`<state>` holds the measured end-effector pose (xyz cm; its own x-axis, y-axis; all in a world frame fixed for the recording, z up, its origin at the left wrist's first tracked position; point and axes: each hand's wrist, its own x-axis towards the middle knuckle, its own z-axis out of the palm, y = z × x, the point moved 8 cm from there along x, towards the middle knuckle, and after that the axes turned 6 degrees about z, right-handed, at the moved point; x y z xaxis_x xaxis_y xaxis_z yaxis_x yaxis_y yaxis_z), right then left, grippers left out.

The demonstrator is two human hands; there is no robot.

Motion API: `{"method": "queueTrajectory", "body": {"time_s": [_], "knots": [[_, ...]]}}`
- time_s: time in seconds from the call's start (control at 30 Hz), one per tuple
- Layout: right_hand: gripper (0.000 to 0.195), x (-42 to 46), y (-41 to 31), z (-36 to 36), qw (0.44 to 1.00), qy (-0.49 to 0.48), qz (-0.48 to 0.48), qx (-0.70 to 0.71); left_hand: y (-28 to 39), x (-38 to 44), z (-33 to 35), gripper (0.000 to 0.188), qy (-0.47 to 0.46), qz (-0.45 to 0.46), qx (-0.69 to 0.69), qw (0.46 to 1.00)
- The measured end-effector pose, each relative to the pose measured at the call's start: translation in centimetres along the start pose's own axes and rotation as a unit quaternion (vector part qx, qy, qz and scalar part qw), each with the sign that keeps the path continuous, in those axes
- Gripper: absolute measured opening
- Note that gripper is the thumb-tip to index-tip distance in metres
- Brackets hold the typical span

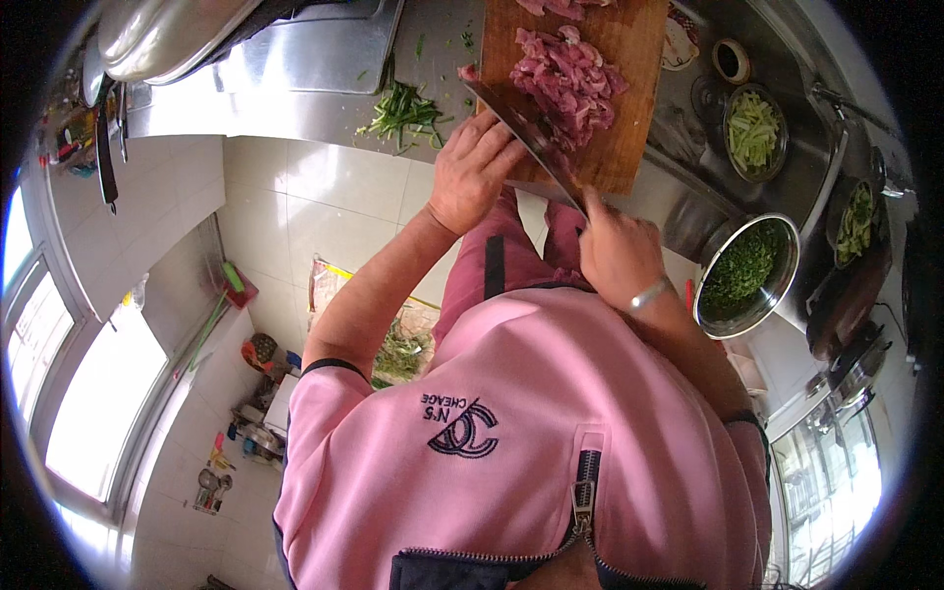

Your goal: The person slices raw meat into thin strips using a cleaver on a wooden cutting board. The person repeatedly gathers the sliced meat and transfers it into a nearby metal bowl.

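My right hand (pixel 619 247) grips the handle of a kitchen cleaver (pixel 531 136), its dark blade slanting across the near left part of a wooden cutting board (pixel 634 140). A bit of meat (pixel 468 71) shows at the blade's far end. My left hand (pixel 476 166) is at the board's left edge, fingers bent against the blade's near side; whether they pinch anything is hidden. Just beyond the blade lies a pile of sliced raw pink meat (pixel 564 77). More meat (pixel 564 7) sits at the board's far end, cut by the picture's edge.
Cut green stalks (pixel 405 114) lie on the steel counter left of the board. To the right are a sink (pixel 671 122), a dish of pale green pieces (pixel 754 133), a small dark-filled bowl (pixel 730 61) and a steel bowl of chopped greens (pixel 741 269). A metal pot (pixel 169 37) stands far left.
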<state>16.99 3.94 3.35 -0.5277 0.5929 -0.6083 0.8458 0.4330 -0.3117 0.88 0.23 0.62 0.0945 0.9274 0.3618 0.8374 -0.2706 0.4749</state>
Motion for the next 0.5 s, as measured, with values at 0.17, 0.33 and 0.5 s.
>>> {"method": "queueTrajectory", "body": {"time_s": [0.17, 0.33, 0.5], "knots": [[0.051, 4.9, -3.7, -2.4, 0.996, 0.052, -0.044, 0.056, 0.0, 0.7, -0.5, 0.033, 0.001, 0.012, -0.01, 1.0], [0.049, 2.6, 0.3, -1.2, 0.999, 0.015, -0.012, 0.039, 0.0, 0.5, -0.8, 0.034, 0.004, 0.003, 0.029, 1.0], [0.048, -0.7, 3.6, -2.4, 0.996, 0.055, -0.046, 0.045, 0.6, 0.4, -1.8, 0.043, 0.014, 0.032, 0.067, 0.997]]}}
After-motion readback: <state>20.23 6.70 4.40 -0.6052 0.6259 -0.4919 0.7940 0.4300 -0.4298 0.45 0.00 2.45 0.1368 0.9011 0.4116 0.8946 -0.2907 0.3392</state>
